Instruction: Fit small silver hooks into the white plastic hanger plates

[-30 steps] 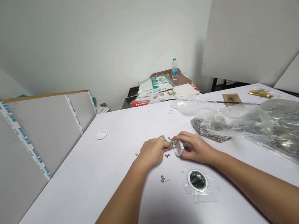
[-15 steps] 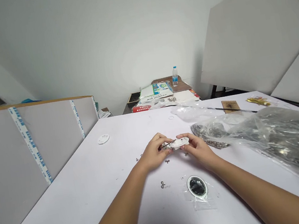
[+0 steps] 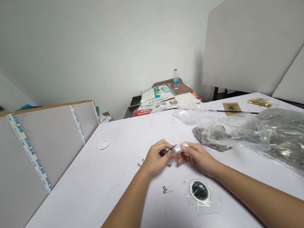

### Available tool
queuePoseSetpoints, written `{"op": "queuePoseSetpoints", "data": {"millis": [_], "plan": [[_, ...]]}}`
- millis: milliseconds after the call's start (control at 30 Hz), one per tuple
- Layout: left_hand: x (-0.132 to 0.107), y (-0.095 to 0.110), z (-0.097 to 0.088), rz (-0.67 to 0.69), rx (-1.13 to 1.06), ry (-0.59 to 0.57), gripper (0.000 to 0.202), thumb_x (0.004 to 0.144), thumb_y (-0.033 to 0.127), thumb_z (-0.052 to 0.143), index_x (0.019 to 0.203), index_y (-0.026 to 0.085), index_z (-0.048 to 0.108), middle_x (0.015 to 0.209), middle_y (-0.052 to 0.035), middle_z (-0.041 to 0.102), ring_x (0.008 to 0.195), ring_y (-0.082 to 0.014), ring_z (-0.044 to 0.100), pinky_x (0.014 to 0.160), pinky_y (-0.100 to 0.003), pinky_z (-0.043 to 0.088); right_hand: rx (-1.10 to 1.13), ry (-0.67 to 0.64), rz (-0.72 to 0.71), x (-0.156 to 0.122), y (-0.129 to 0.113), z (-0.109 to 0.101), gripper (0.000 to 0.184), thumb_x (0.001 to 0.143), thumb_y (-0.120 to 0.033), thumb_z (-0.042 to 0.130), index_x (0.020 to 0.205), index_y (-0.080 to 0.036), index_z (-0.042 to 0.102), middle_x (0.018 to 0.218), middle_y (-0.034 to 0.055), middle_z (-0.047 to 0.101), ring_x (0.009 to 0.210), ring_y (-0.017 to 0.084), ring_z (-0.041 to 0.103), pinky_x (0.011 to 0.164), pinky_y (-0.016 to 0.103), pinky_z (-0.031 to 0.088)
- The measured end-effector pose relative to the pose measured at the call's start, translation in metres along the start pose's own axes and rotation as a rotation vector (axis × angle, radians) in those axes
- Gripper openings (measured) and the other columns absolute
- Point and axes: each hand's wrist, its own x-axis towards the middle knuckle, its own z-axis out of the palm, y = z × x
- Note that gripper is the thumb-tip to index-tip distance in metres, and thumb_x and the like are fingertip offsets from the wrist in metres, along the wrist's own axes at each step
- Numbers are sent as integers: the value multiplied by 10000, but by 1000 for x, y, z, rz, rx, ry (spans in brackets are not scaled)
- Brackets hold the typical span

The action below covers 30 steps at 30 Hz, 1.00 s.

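The left hand (image 3: 158, 158) pinches a dark slender tool (image 3: 164, 153); its handle end is lost inside the curled fingers, and whether its tip touches the white plastic part (image 3: 180, 148) is hard to make out. The right hand (image 3: 198, 155) grips that part between thumb and fingers, covering its right end. The part is held above the middle of the white table (image 3: 68, 202), just right of the left fingertips. Small metal fittings (image 3: 165, 189) lie nearer the table's near edge, their exact shape unclear. Right of them is a white-rimmed dark disc (image 3: 200, 190) on clear film. Plastic bags (image 3: 285, 143) along the right edge are cut off by the frame, their contents blurred.
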Motion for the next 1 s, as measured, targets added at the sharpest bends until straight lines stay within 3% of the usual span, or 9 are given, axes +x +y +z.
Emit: {"op": "queuePoseSetpoints", "data": {"millis": [167,300,533,833,1000], "plan": [[-2,1,-1,27,68,10,177,805,324,709,897,174,713,798,-12,563,674,-103,466,632,-246,367,80,-8,40,-1,-1,2,297,888,-441,611,904,-147,648,801,47,652,713,189,668,742,359,531],[-4,2,1,124,188,67,247,829,382,673,935,161,706,753,-13,561,554,-76,380,563,-245,342,133,-16,69,-3,-5,4,302,898,-444,591,924,-151,657,806,52,663,754,192,670,814,384,532],[-5,3,5,210,306,128,206,843,348,636,913,157,667,754,-21,573,551,-78,402,545,-237,350,200,8,95,-5,-5,10,296,888,-438,606,914,-151,674,803,54,669,769,181,665,876,407,525],[-5,4,8,239,349,165,172,857,324,621,883,154,640,743,-19,571,596,-92,458,582,-240,374,233,32,90,-7,-6,17,302,903,-429,593,881,-139,674,793,48,647,751,175,659,847,404,543],[-1,7,-4,140,318,90,208,853,359,630,939,174,671,829,-39,612,648,-112,484,614,-251,387,89,85,21,-3,0,11,306,870,-454,630,918,-154,669,816,43,657,785,191,667,858,418,539]]}}
